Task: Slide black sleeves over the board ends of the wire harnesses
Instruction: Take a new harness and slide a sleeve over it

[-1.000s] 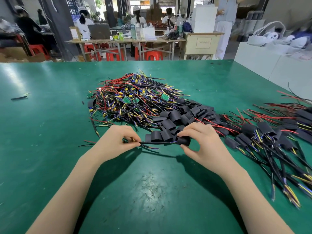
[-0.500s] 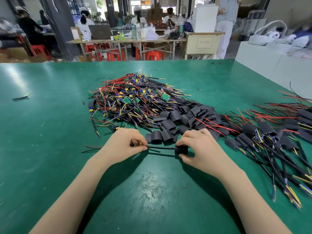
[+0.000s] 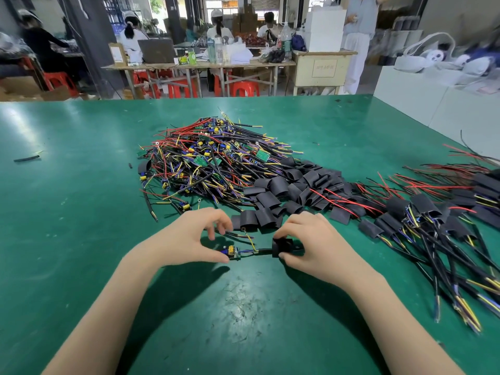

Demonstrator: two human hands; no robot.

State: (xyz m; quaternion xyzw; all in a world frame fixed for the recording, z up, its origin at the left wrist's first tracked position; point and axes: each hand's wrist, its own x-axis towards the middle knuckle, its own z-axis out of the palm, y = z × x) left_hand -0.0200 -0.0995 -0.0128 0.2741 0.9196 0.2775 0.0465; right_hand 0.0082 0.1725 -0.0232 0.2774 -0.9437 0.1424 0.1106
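Nearest, the left hand [image 3: 189, 239] pins the small circuit board [image 3: 233, 252] of one wire harness [image 3: 254, 250] with its thumb tip, apparently down on the green tabletop [image 3: 67, 239]; its other fingers [image 3: 216, 223] arch loosely above, gripping nothing. Just right of that thumb, the right hand [image 3: 316, 247] pinches a black sleeve [image 3: 282, 247] between thumb and curled fingers, with the harness's black cable running through it. The sleeve sits on the cable, short of the board, so the step in hand looks like the slide itself. The next move likely calls for drawing the sleeve leftward along the cable until it swallows the board, while the left thumb gives way at the last moment and the loose yellow lead [image 3: 250, 240] is kept from snagging.

The sleeve is matte, soft-walled tubing, flattened to an oval; the board is stiff, studded with a yellow component.

Just beyond the fingers lie loose sleeves [image 3: 284, 190] in a heap, limp and dull. Farther off, behind the left fingers, rises the tangled pile of unsleeved harnesses [image 3: 205, 161], glossy red, yellow and black wires. Well right of the right hand, finished harnesses [image 3: 422, 212] lie fanned.
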